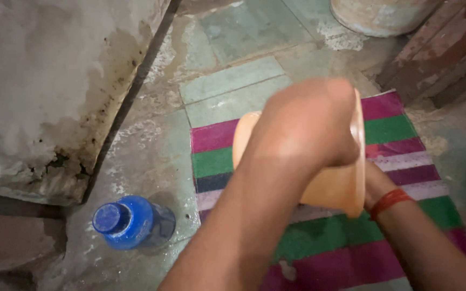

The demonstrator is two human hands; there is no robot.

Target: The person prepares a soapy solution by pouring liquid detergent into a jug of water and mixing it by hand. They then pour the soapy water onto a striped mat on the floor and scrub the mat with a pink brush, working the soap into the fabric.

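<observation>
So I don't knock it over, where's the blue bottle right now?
In the head view the blue bottle stands low on the left, on the wet stone floor, just off the striped mat's left edge.

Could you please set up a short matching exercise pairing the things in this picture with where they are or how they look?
Things:
1. orange bowl
2. blue bottle
3. striped mat
4. red band

Descriptions:
A. round the right wrist
B. spread flat on the floor tiles
C. held between both hands
D. standing on the wet floor, left of the mat

Pairs: 1-C, 2-D, 3-B, 4-A
</observation>
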